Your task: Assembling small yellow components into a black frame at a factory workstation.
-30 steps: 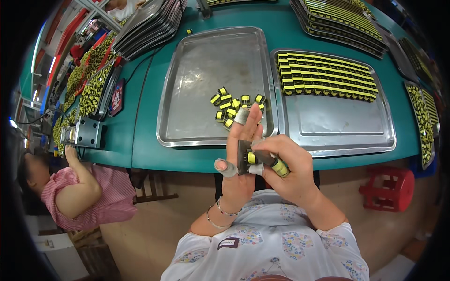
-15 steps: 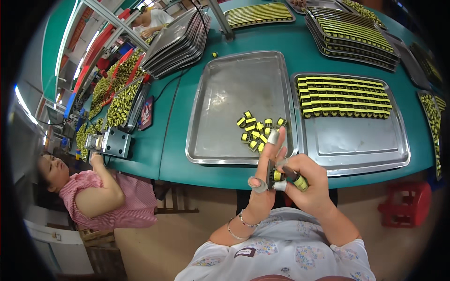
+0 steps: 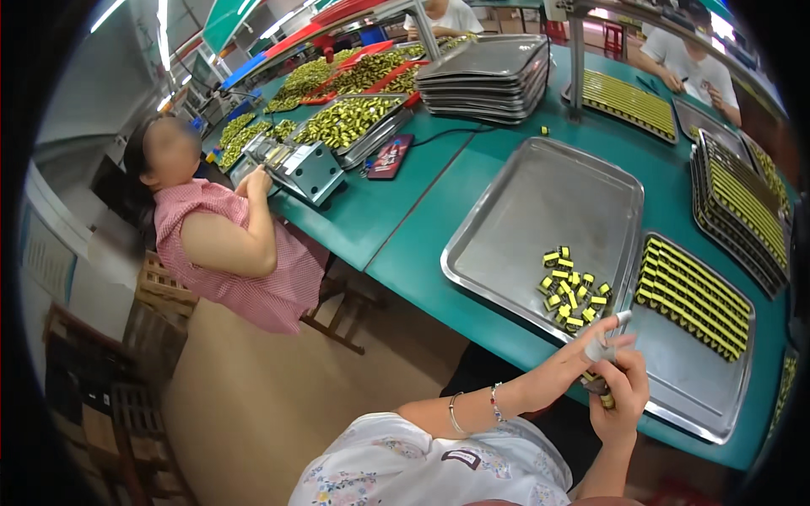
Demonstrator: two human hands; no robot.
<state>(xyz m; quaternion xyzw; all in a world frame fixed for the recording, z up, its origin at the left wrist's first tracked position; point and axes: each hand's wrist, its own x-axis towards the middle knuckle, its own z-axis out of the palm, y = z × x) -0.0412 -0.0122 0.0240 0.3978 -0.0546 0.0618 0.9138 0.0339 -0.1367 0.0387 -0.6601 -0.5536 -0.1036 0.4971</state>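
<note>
My left hand (image 3: 582, 349) and my right hand (image 3: 625, 392) meet above the table's near edge, by the gap between two metal trays. Whitish covers wrap some of the left fingers. Between my hands sits a small yellow-taped coil (image 3: 592, 384), partly hidden by the fingers; the left fingers close about it. My right hand is closed too, with another coil (image 3: 607, 400) showing at its fingers. Beyond them, a loose heap of such coils (image 3: 572, 291) lies in the near end of the left tray (image 3: 548, 198). Neat rows of coils (image 3: 696, 297) fill the far part of the right tray (image 3: 679, 384).
Stacked bare trays (image 3: 485, 80) stand at the back, near a metal post (image 3: 576, 63). Stacked full trays (image 3: 742, 219) rise at the right. At the left, a person in a pink checked top (image 3: 224, 223) works at a metal fixture (image 3: 308, 173), beside a heaped coil tray (image 3: 350, 122).
The view has swung to the left, so trays and hands now appear farther right. My hands stay together, and the left forefinger still points outward. The heap and the rows look the same.
</note>
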